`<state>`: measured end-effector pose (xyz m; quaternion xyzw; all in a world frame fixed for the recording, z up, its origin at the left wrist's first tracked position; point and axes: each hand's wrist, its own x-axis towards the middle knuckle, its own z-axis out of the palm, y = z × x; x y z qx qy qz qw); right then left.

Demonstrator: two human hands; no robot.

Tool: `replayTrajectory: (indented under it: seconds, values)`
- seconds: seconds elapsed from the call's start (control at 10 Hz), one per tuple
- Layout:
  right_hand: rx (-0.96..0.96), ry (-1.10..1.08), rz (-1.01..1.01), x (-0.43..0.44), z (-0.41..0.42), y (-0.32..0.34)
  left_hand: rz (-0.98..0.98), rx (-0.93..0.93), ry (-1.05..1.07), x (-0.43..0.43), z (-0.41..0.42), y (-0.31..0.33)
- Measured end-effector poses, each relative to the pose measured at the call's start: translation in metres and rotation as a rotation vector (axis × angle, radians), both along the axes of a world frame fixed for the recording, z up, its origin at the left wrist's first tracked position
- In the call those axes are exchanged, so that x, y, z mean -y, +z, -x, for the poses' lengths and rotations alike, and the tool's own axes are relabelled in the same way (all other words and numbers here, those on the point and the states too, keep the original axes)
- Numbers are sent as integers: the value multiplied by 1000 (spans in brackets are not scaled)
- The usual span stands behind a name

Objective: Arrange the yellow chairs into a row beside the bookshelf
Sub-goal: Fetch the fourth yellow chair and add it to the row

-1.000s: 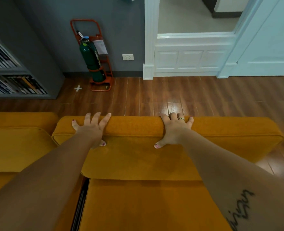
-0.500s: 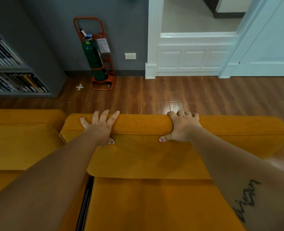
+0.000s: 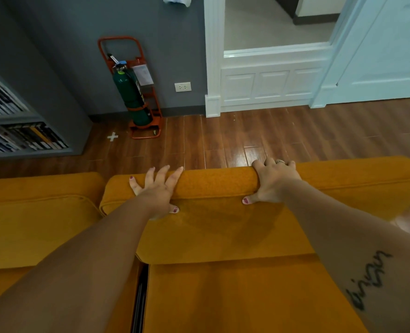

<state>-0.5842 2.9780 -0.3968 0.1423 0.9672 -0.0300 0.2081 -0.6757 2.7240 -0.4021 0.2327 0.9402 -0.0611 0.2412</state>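
A yellow upholstered chair point(image 3: 223, 236) fills the lower middle and right, seen from above over its back cushion. My left hand point(image 3: 157, 191) lies over the top edge of that back cushion near its left corner, fingers spread, thumb pressed on the front face. My right hand point(image 3: 274, 182) grips the same top edge further right, fingers curled over the back. A second yellow chair point(image 3: 38, 227) stands directly to the left, a narrow dark gap between the two seats. The grey bookshelf point(image 3: 26, 131) with rows of books is at the far left.
A green fire extinguisher point(image 3: 131, 94) in an orange stand leans on the grey wall behind the chairs. A white tape cross point(image 3: 112, 137) marks the wooden floor near the shelf. A white doorway point(image 3: 271, 75) and a pale blue door are at the back right.
The chair I hold and both hands have shifted to the right in view, and its back edge now sits a little further from the wall. The gap to the left chair stays narrow.
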Motion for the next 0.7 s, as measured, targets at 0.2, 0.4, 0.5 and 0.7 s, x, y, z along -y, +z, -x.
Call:
replayTrajectory:
  seconds: [0.2,0.4,0.5,0.7]
  values:
    - [-58,-100,-3,13,-13,-6,20,-16,-2,-1,-1,0]
    - [-30,-145,45,29,-34,-4,-4,-98,48,5,-25,2]
    - [18,-107,65,33,-50,2,-33,-75,67,18,-46,7]
    - [167,-4,168,41,-84,35,72,84,189,55,-108,35]
